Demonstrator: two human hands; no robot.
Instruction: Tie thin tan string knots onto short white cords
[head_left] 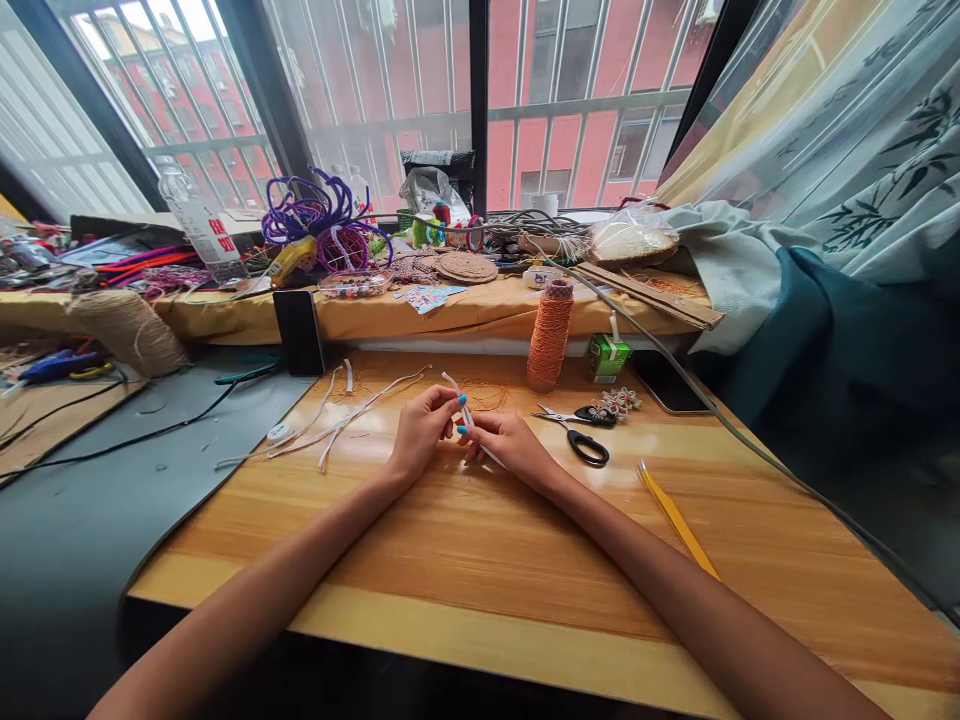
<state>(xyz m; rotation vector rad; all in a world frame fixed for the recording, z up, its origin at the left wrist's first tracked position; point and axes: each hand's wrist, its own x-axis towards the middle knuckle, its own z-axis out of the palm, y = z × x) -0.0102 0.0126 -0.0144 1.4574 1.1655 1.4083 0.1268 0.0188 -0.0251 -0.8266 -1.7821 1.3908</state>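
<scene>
Both of my hands meet over the middle of the wooden table [420, 560]. My left hand [424, 428] pinches a white cord [451, 381] between thumb and fingers, and the cord's end sticks up above the grip. Just to its right, my right hand [504, 440] is closed on the same cord, a stretch of which runs down along the fingers. Blue polish shows on both thumbnails. More white cords [352, 424] lie loosely on the table left of my left hand. Black-handled scissors [589, 447] lie open-bladed to the right of my right hand.
An orange thread spool [551, 335] stands behind my hands, beside a small green carton [607, 357]. Yellow tweezers [679, 522] and a dark phone [671, 382] lie at the right. Another phone [298, 333] leans upright at the ledge. A grey cable [720, 400] crosses the right side.
</scene>
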